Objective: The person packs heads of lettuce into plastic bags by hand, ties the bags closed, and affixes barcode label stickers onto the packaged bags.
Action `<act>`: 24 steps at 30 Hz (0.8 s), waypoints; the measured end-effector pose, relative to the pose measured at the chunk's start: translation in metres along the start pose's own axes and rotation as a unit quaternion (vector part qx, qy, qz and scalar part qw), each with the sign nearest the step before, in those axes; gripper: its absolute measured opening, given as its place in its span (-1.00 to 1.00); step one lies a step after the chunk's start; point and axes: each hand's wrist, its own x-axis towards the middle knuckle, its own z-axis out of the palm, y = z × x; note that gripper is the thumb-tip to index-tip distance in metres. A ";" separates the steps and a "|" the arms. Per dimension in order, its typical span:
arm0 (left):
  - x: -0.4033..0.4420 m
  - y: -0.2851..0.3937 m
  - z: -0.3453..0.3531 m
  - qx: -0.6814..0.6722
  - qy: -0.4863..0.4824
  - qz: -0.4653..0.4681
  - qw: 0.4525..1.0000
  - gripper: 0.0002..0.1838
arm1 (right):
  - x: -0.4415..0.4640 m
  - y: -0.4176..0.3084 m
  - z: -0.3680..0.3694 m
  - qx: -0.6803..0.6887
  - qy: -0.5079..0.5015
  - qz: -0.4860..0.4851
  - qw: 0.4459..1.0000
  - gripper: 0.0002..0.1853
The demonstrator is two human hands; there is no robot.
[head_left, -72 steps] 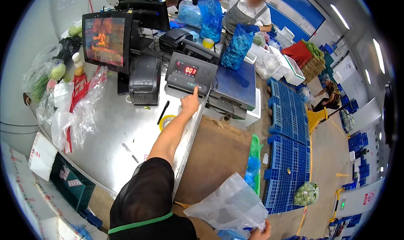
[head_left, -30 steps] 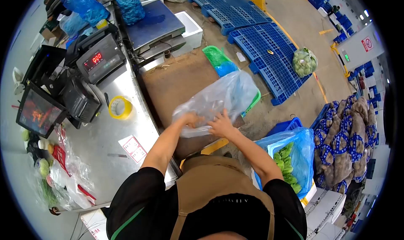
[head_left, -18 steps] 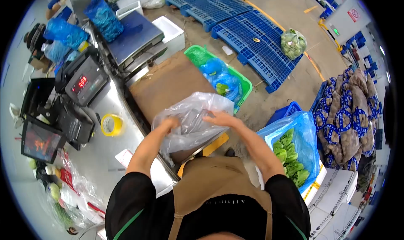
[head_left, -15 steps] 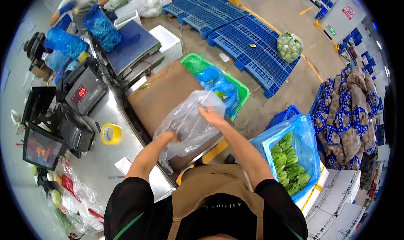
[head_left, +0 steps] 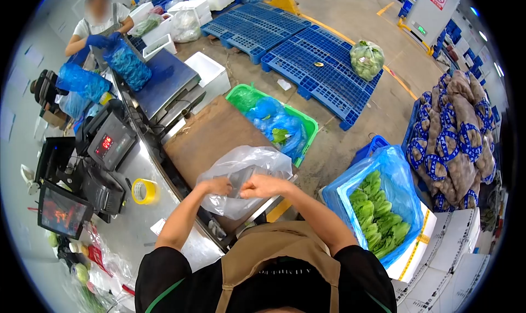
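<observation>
A clear plastic bag [head_left: 260, 157] lies spread over the near end of the brown board [head_left: 211, 132]. My left hand [head_left: 221, 186] is closed on the bag's near side. Close to its right, my right hand [head_left: 258, 187] is curled into a fist on the same bag, with a short gap between the two. The bag looks limp, and its far part billows out in front of both hands. Beyond the board stands a green crate [head_left: 312, 127] holding a blue plastic bag [head_left: 271, 118] with some leafy greens showing.
To the right stands a blue-lined box [head_left: 342, 189] of leafy greens [head_left: 378, 214], near stacked potato-like sacks [head_left: 452, 132]. On the left, a steel counter [head_left: 145, 214] bears yellow tape [head_left: 144, 191] and a scale display [head_left: 104, 144]. A co-worker [head_left: 98, 22] handles a blue bag [head_left: 127, 66].
My right hand has come down and left, nearer my left hand, and has closed into a fist. The bag has sunk lower and been drawn together between them. The view has shifted slightly.
</observation>
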 end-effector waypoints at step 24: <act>0.111 0.357 -0.001 -0.103 -0.113 0.131 0.980 -0.73 | -0.424 0.357 0.107 0.116 0.696 0.533 0.467 -0.18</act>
